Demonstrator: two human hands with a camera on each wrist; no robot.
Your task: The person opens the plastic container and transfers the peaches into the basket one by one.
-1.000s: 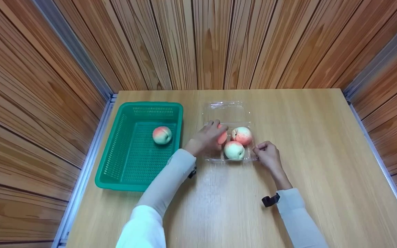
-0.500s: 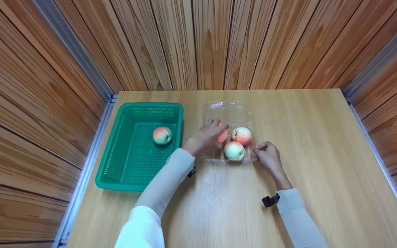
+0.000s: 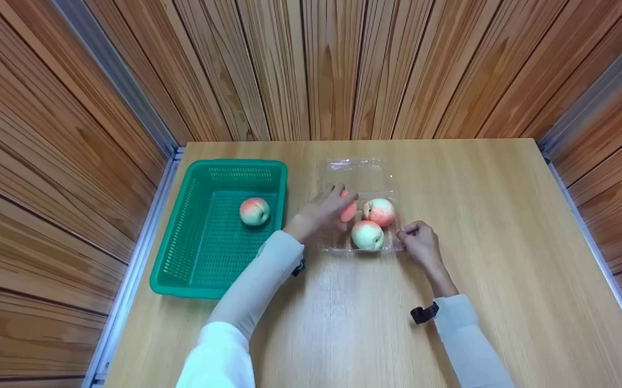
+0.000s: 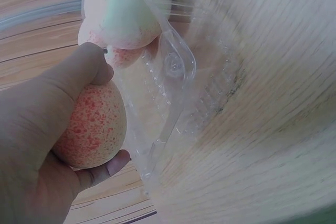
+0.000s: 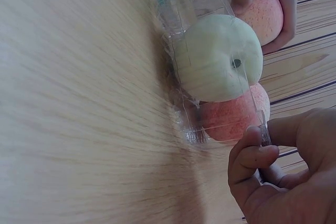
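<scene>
My left hand (image 3: 324,210) grips a pink-speckled peach (image 4: 94,124), thumb on one side and fingers on the other, over the left part of a clear plastic clamshell box (image 3: 338,249). Two more peaches sit in the box's right half: a pale one (image 3: 367,235) in front and a redder one (image 3: 380,212) behind it. The box's lid (image 3: 357,172) lies folded back, away from me. With thumb and fingers my right hand (image 3: 420,242) pinches the box's right rim, seen close in the right wrist view beside the pale peach.
To the left stands a green plastic basket (image 3: 160,264) with one peach (image 3: 254,211) inside, near its right wall. Both rest on a wooden table (image 3: 505,226). Wood-plank walls (image 3: 332,70) close off the back and sides.
My left hand, with the peach in it, has shifted very slightly away from me. The right hand and the box stay in place.
</scene>
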